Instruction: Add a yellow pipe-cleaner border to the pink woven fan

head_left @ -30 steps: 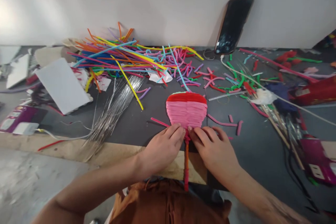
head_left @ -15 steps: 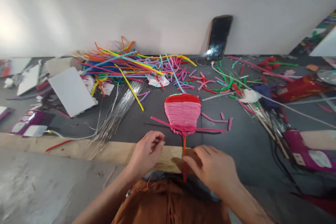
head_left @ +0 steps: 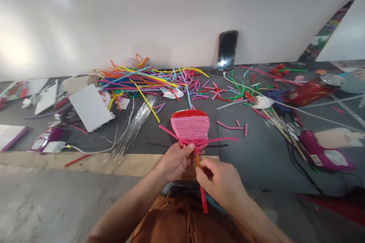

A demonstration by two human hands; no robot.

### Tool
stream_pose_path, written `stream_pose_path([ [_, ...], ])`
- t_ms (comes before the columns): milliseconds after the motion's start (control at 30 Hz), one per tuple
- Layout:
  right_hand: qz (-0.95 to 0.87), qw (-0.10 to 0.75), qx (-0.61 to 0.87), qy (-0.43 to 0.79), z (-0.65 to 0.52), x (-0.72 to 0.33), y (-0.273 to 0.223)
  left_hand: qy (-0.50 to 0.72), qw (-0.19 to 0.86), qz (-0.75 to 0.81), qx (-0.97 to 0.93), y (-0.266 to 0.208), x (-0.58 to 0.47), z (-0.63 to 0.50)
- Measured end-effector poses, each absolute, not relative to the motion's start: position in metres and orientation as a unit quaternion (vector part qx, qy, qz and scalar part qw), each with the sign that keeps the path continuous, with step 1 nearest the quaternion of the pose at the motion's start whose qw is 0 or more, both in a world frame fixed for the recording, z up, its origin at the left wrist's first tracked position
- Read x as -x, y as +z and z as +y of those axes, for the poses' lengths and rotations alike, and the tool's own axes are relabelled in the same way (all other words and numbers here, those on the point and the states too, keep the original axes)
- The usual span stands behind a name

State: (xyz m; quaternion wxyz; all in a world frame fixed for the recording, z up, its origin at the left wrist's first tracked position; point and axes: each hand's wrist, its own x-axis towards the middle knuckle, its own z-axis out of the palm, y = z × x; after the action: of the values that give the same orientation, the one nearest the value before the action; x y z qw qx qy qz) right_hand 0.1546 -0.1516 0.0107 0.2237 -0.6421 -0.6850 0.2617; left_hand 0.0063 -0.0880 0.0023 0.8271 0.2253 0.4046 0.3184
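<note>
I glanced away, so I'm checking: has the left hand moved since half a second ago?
Yes: rightward, farther from the loose yellow strip. The left hand now holds the base of the pink-and-red piece, thumb on top.

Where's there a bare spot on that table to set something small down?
The roomiest bare patch of table lies between the right hand and the purple tool, below the pink offcuts. A narrower one separates the silvery wires from the pink piece. The back is crowded, especially around the coloured stems.
</note>
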Motion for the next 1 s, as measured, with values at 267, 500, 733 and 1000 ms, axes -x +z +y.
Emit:
stream_pose_path([
  [267,-0.563,0.357,0.579,0.47,-0.131,-0.173,0.007,0.401,0.781,0.406,-0.255,0.017,-0.018,-0.076],
  [500,-0.397,0.501,0.442,0.629,-0.071,-0.179,0.019,0.435,0.729,0.374,-0.373,0.028,-0.018,-0.043],
  [733,-0.331,0.508,0.405,0.684,-0.037,-0.175,0.011,0.429,0.729,0.39,-0.365,0.022,-0.014,-0.018],
  [1000,-0.19,0.485,0.35,0.778,-0.033,-0.179,-0.008,0.403,0.766,0.382,-0.324,0.01,-0.013,-0.009],
])
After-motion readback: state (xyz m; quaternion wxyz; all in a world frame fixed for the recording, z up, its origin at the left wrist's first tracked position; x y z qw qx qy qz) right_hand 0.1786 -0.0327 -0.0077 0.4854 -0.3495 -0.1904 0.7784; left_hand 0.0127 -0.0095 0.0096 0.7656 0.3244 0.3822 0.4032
